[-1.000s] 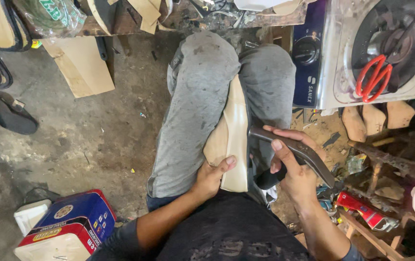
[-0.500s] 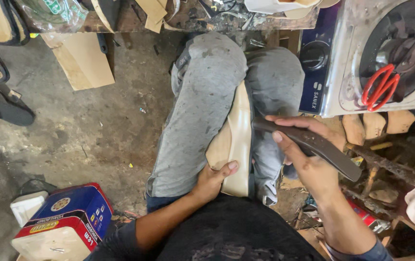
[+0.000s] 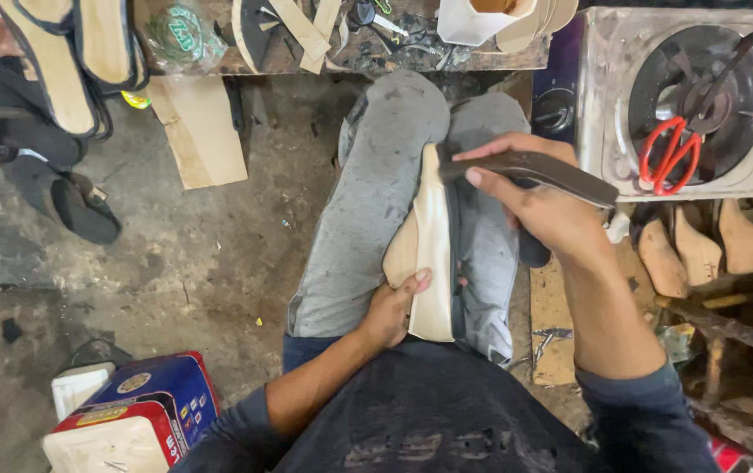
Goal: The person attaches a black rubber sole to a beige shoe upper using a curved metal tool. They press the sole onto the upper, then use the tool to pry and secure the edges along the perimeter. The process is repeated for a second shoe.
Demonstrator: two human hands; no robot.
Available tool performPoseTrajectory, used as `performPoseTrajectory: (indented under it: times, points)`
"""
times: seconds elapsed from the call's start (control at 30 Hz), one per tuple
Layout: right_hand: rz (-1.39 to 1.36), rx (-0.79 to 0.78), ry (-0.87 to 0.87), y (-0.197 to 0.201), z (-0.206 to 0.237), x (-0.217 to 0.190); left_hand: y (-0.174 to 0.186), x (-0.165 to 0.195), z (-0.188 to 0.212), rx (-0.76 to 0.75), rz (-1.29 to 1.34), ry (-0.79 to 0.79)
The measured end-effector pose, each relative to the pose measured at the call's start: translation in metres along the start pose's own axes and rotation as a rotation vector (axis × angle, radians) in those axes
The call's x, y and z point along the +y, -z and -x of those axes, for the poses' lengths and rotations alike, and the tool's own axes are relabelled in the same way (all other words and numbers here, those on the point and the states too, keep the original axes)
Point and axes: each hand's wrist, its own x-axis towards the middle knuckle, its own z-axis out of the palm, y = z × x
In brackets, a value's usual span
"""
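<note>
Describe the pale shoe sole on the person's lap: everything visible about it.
The pale shoe sole is cream-coloured, long and narrow, tapering toward the knees, with a dark edge along its right side. It stands on edge between the grey-trousered thighs. The left hand grips its near end, and a dark curved tool in the right hand meets its far tip.

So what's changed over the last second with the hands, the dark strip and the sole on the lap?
The right hand has lifted the long dark strip from low beside the right thigh up across the knees, its tip now meeting the top of the cream shoe sole. Nothing was taken up or let go. The left hand still steadies the sole on the lap; the red scissors stay on the stove.
</note>
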Motion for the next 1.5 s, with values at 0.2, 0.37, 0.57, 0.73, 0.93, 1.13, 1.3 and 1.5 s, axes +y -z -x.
performPoseTrajectory:
  times: [0.2, 0.37, 0.57, 0.73, 0.93, 1.13, 1.3, 1.5]
  points:
    - [-0.451, 0.156, 0.014, 0.025, 0.034, 0.044, -0.034, 0.037, 0.01, 0.09, -0.303, -0.097]
    - [-0.721, 0.332, -0.013, 0.032, 0.074, 0.074, -0.06, 0.117, 0.053, 0.0, -0.479, -0.434]
    - [-0.107, 0.285, 0.134, 0.036, 0.079, 0.064, -0.086, 0.18, 0.003, 0.171, -0.726, -0.872]
    - [0.239, 0.178, 0.427, 0.042, 0.057, 0.043, -0.103, 0.19, -0.037, 0.155, -0.709, -1.023]
    - [0.409, 0.03, 0.471, 0.048, 0.031, 0.027, -0.096, 0.185, -0.046, 0.249, -0.7, -0.945]
    - [0.727, -0.238, 0.697, 0.062, -0.008, -0.008, -0.092, 0.188, -0.065, 0.189, -0.645, -1.031]
    - [0.617, -0.272, 0.558, 0.049, -0.03, -0.03, -0.092, 0.188, -0.071, 0.204, -0.554, -0.968]
    - [0.667, -0.33, 0.619, 0.036, -0.046, -0.043, -0.097, 0.191, -0.069, 0.279, -0.599, -0.974]
